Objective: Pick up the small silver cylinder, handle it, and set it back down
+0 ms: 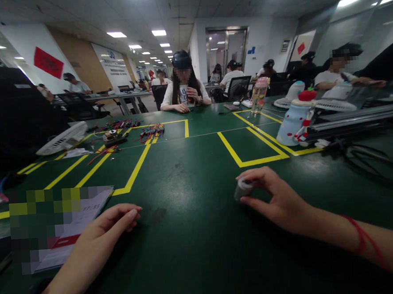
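My right hand grips a small grey cylinder between thumb and fingers, close over the green table. The cylinder leans slightly, and its exact kind is too blurred to tell. On the left, my left hand rests low at the table with its fingers loosely curled together and the thumb lying against them. Nothing shows between those fingers. Partly under and behind the left wrist lies a flat printed sheet or booklet with a red band, much of it pixelated.
Yellow tape marks the green tabletop. Bundled wires and a small fan lie at left. A blue bottle, a clear bottle, metal bars and black cables occupy the right. A person sits opposite.
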`<state>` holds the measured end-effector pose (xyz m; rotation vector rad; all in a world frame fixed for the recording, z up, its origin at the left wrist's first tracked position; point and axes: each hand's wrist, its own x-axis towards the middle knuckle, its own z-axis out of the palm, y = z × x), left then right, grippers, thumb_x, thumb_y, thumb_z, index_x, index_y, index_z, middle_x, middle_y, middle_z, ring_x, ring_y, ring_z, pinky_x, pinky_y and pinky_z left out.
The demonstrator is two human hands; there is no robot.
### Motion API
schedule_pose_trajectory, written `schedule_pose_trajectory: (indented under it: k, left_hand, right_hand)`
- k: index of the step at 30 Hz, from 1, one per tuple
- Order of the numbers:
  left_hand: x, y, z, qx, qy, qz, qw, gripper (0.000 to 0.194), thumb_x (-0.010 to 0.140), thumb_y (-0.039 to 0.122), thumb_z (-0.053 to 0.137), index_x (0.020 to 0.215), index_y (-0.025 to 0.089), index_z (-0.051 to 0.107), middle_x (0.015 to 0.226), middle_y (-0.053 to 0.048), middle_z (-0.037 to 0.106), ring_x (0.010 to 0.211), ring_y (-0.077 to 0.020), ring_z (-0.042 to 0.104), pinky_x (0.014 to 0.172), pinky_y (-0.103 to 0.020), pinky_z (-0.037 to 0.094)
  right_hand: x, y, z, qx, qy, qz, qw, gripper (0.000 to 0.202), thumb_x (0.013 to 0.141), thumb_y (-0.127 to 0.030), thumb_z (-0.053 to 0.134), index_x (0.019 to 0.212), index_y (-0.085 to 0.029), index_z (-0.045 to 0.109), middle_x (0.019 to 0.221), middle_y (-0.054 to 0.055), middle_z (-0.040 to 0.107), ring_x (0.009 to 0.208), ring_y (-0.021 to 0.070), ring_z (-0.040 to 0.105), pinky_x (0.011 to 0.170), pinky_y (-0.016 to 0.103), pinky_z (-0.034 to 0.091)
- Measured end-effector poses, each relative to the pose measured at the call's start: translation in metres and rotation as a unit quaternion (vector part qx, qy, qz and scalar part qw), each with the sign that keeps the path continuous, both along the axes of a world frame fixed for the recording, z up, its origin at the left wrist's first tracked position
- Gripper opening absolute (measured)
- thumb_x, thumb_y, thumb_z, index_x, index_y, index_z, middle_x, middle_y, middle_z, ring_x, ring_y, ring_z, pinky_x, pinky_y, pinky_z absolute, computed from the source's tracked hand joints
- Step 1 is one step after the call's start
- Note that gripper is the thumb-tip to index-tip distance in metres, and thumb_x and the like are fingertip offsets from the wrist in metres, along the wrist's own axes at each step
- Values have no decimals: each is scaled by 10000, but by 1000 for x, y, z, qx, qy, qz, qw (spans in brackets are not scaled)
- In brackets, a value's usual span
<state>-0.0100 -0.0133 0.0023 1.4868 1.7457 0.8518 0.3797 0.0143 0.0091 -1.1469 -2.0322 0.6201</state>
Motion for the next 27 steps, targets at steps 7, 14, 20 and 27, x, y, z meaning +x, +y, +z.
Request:
schedule_pose_trajectory:
  k: [7, 14, 20, 27]
  left_hand:
    - [-1, 3, -1, 1, 20, -24, 1000, 324, 859, 484, 555, 1060, 241, 631, 965, -27, 682, 867, -210, 622, 760, -298, 489]
    - [84, 7, 32, 96, 81, -197, 972, 236, 905, 375, 532, 1099, 296, 642, 1096, -9, 648, 955, -195, 602, 837, -327, 472]
    - [147, 18, 49, 166, 66, -261, 949, 140, 864, 228, 607, 927, 246, 731, 975, -19, 653, 923, -168, 603, 849, -306, 460]
    - [134, 22, 46, 174, 49, -188, 966, 102, 832, 281, 651, 861, 233, 737, 900, -15, 660, 848, -177, 616, 771, -314, 472]
  right_hand:
    - [-50, -5, -12, -46, -29, 110, 992, 404, 828, -302, 593, 1192, -238, 431, 1158, 58, 550, 1023, 152, 558, 931, 352, 472]
    - [-48, -2, -23, -66, 32, 109, 991, 685, 749, -300, 695, 1294, -249, 282, 1190, 55, 530, 1085, 143, 546, 971, 331, 454]
    - [-51, 2, -26, -62, 67, 124, 988, 577, 774, -262, 672, 1241, -250, 334, 1153, 27, 549, 1042, 106, 561, 920, 282, 477]
    - [-46, 3, -15, -34, 9, 73, 997, 431, 752, -225, 632, 1145, -229, 457, 1039, 5, 571, 898, 96, 554, 781, 251, 470]
